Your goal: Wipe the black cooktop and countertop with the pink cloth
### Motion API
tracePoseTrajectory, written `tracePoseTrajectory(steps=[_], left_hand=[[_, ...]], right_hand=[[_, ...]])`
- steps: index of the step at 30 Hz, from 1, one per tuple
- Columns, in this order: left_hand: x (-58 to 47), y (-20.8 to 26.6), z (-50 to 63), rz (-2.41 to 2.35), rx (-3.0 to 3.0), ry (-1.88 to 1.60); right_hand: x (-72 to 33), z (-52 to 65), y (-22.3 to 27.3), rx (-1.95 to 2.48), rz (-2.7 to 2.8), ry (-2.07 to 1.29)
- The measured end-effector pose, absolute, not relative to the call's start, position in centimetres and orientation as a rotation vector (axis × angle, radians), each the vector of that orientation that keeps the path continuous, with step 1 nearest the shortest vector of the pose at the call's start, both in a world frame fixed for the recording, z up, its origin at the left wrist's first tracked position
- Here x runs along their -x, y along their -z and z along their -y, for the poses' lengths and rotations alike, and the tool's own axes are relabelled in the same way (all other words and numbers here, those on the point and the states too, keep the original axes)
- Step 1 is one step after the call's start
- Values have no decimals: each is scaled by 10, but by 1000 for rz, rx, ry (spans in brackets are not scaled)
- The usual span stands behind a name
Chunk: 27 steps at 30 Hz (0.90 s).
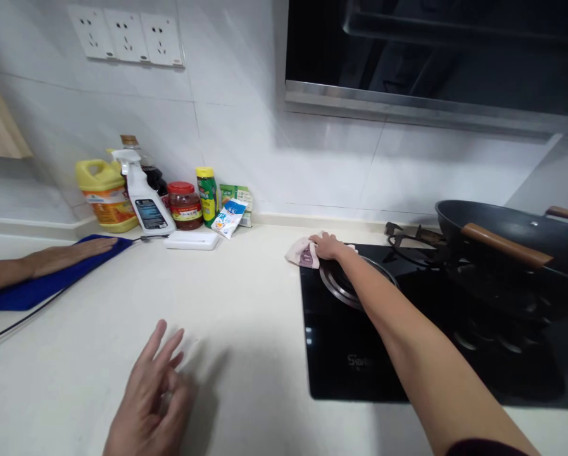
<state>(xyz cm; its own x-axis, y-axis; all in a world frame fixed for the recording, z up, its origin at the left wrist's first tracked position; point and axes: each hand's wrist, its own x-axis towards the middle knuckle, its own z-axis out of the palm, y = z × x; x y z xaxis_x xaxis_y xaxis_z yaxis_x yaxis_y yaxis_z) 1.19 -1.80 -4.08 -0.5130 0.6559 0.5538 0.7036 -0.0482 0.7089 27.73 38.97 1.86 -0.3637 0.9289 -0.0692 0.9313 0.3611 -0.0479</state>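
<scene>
My right hand (pixel 329 246) reaches to the back left corner of the black glass gas stove (pixel 340 342), fingers closed on a pale cloth with a purple patch (pixel 302 253). The cloth lies over the stove's edge and partly on the white countertop (pixel 246 316). Just below my right forearm sits the left burner with its metal ring (pixel 334 285). My left hand (pixel 151 399) hovers above the counter near the front, empty, with its fingers apart and half curled.
At the left, another person's hand (pixel 75 253) presses on a blue cloth (pixel 37 288) beside a black cable. A spray bottle (pixel 145 199), yellow jug (pixel 106 202), red-lidded jar (pixel 185 209) and packets line the wall. A wok (pixel 492 221) stands on the right burner under the range hood (pixel 407 101).
</scene>
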Motion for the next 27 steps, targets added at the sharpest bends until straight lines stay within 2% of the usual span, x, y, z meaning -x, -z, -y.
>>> tracePoseTrajectory(steps=[12, 21, 27], left_hand=[[-17, 29, 17, 2095, 1665, 1649], [-21, 27, 13, 2054, 1743, 1706], [-21, 25, 12, 2027, 1784, 1681]], right_hand=[[-250, -234, -36, -1359, -2830, 52], [-316, -107, -23, -1348, -2970, 122], [-381, -58, -19, -1498, -2970, 149]])
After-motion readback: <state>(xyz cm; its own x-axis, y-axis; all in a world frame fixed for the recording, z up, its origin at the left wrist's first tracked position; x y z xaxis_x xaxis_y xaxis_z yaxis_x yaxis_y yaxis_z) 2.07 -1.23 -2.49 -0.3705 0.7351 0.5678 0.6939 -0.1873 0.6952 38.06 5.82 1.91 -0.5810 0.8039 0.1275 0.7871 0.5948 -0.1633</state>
